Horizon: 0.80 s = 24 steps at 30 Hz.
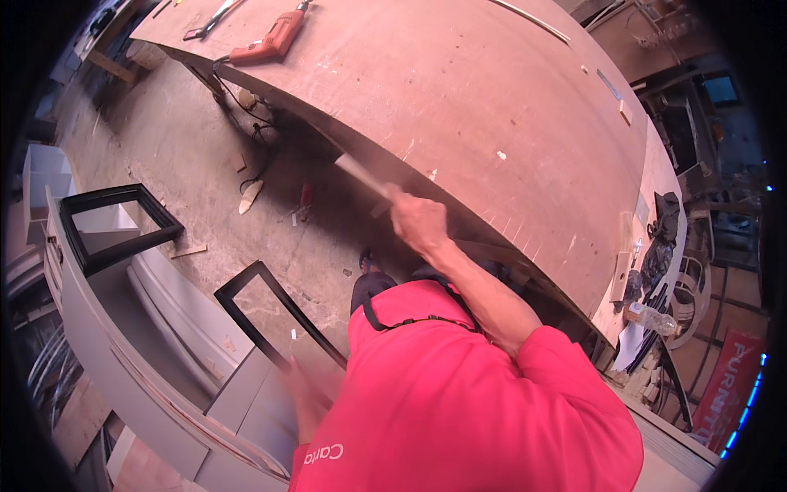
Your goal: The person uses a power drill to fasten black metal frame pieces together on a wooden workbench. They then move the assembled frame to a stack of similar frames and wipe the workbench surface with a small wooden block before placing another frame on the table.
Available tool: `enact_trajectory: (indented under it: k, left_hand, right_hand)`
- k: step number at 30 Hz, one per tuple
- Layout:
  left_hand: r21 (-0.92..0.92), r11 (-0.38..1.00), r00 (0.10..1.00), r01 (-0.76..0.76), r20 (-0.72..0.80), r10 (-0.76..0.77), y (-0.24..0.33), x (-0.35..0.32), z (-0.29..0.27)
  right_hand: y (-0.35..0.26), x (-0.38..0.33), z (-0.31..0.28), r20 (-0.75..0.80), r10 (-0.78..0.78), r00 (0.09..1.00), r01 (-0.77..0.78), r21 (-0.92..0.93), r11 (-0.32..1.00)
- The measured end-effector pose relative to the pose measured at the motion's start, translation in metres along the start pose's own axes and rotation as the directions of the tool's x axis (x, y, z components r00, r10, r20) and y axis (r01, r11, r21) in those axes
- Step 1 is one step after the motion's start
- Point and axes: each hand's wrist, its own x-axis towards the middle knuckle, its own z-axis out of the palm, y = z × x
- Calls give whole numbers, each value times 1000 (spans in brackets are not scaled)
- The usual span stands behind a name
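A: The person's right hand [418, 223] is closed in a fist round a thin pale strip [365, 178], apparently a wooden batten, held out over the floor just in front of the edge of the big brown plywood workbench [492, 123].

B: And the left hand [305, 402]?

A: It is blurred, low by the grey cabinet panel [254, 394] with the black frame [275, 312]. Whether its fingers are spread or closed, one cannot tell; it seems to rest on the panel.

B: So how should the strip be handled well?

A: Probably by keeping the grip firm near its end, and swinging it clear of the bench edge and the red electric drill [270, 41] lying on top, while the other hand steadies the panel.
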Motion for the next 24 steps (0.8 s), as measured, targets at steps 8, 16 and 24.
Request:
enact_trajectory:
  k: [8,16,24]
  left_hand:
    - [217,944,955,247,110,-275,-1,-16,1]
    - [-167,975,986,145,102,-129,7,-15,4]
    - [95,991,983,93,147,-107,35,-22,20]
  right_hand:
    - [244,-93,-121,-304,864,401,-907,-263,328]
    - [41,-57,-26,94,169,981,-160,-98,982]
    - [217,-19,-96,-290,731,618,-779,-101,619]
